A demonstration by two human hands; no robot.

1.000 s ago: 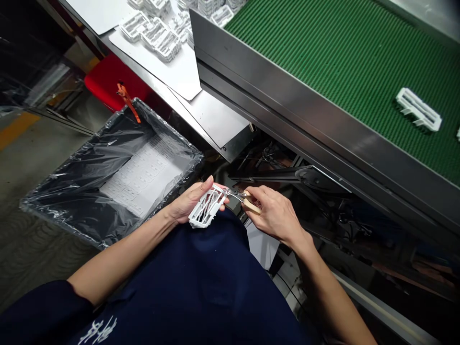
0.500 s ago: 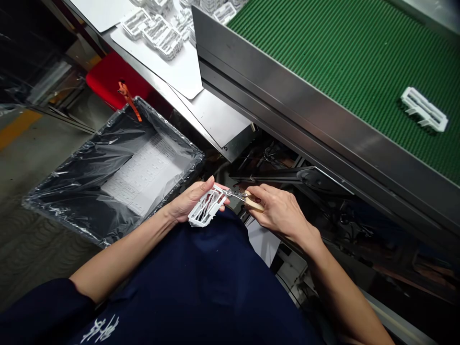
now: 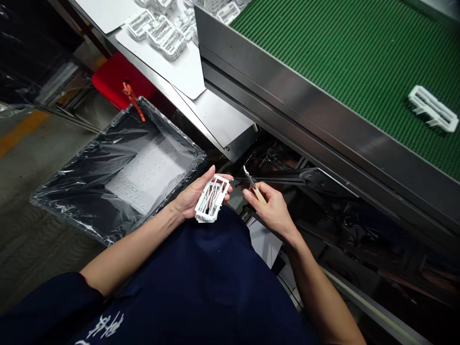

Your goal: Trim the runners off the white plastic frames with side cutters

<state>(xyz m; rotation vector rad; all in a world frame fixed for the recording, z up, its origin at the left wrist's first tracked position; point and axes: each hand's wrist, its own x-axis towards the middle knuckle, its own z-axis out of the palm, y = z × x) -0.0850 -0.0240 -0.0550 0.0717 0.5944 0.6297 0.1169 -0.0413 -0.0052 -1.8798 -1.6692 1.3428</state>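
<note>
A white plastic frame (image 3: 212,199) with slots rests in my left hand (image 3: 192,195), the thumb along its edge and the fingers under it. My right hand (image 3: 272,207) is closed around the pale handles of a pair of nippers (image 3: 256,188). The jaws point up and away from me, apart from the frame, and a small white bit shows at their tip. Another white frame (image 3: 433,109) lies on the green conveyor belt (image 3: 334,67) at the right.
A black-lined crate (image 3: 77,191) stands at the left with flat white sheeting inside. An orange-handled tool (image 3: 133,101) hangs at its rim, near a red stool (image 3: 115,79). Stacked white frames (image 3: 167,38) cover part of the metal table. The conveyor's steel side (image 3: 287,91) runs along the right.
My right hand has drawn the nippers back from the frame and turned their jaws upward. The frame in my left hand has turned more upright. The view has shifted slightly.
</note>
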